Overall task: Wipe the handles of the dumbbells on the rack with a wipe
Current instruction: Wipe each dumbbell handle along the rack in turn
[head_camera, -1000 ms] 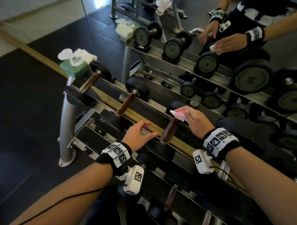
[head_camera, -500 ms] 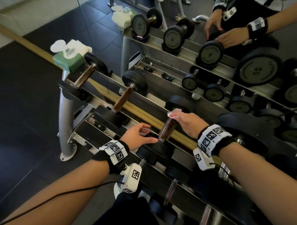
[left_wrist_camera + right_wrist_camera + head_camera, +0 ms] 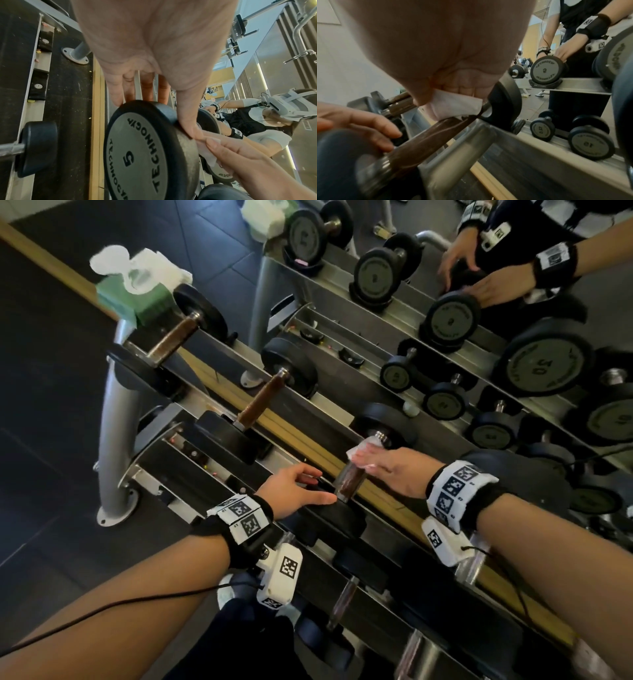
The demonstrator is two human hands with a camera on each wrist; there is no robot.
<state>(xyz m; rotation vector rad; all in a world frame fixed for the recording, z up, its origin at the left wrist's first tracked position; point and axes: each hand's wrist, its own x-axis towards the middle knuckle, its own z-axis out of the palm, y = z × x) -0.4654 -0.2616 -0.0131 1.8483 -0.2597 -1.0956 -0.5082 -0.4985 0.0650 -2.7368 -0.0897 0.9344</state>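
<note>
A small black dumbbell lies across the top tier of the steel rack (image 3: 116, 422). My right hand (image 3: 390, 470) grips a white wipe (image 3: 364, 450) round the far end of its brown handle (image 3: 347, 484), just below the far head (image 3: 380, 419). The right wrist view shows the wipe (image 3: 453, 104) folded under my curled fingers (image 3: 460, 88) on the handle (image 3: 426, 138). My left hand (image 3: 298, 489) rests with straight fingers on the near head (image 3: 137, 155), which is marked 5, thumb along its rim.
Two more dumbbells with brown handles (image 3: 173, 337) (image 3: 260, 402) sit to the left on the same tier. A green box of wipes (image 3: 133, 292) stands at the rack's left end. A lower tier (image 3: 342, 601) holds more dumbbells. A mirror (image 3: 445, 313) behind reflects the rack.
The head view has swung a little. My right hand keeps the wipe at the far end of the handle with only a slight shift. My left hand has settled on the near head.
</note>
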